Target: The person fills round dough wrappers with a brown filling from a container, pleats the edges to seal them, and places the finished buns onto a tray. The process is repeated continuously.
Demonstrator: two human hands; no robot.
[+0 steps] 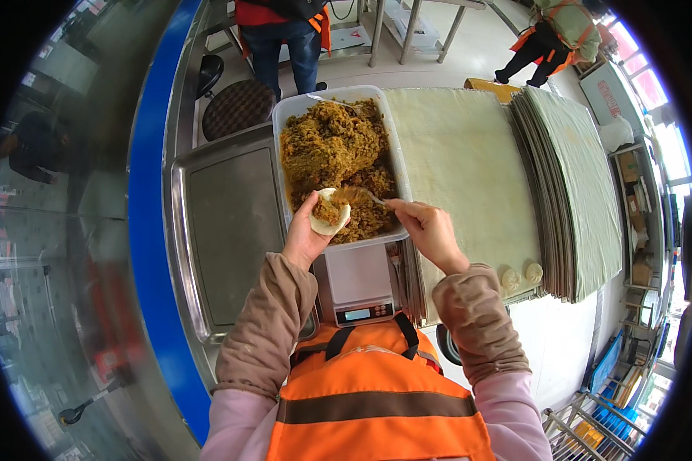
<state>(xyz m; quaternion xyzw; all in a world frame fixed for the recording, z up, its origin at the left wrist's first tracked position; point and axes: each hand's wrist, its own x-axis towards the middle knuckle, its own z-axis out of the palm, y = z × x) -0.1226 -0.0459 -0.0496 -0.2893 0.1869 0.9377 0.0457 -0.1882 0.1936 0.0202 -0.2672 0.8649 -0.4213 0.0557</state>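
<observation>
My left hand (307, 231) cups a round dough wrapper (330, 226) with brown-green filling on it, over the near left part of a plastic tub. The tub (405, 173) is heaped with chopped filling (328, 141). In my right hand (429, 230) is a metal utensil (373, 197), its end loaded with filling beside the wrapper's upper right edge; the load is slightly blurred. Two pleated buns (511, 279) rest at the near right corner of a cloth-covered tray (458, 155). A digital scale (360, 282) stands between the tub and my orange apron.
An empty-looking metal tray (230, 230) lies left of the tub. Stacked cloth-covered trays (576, 190) are at the right. A round stool (237, 109) stands beyond the metal tray. Two people (288, 46) in orange aprons are at the far side. A blue-edged glass panel runs along the left.
</observation>
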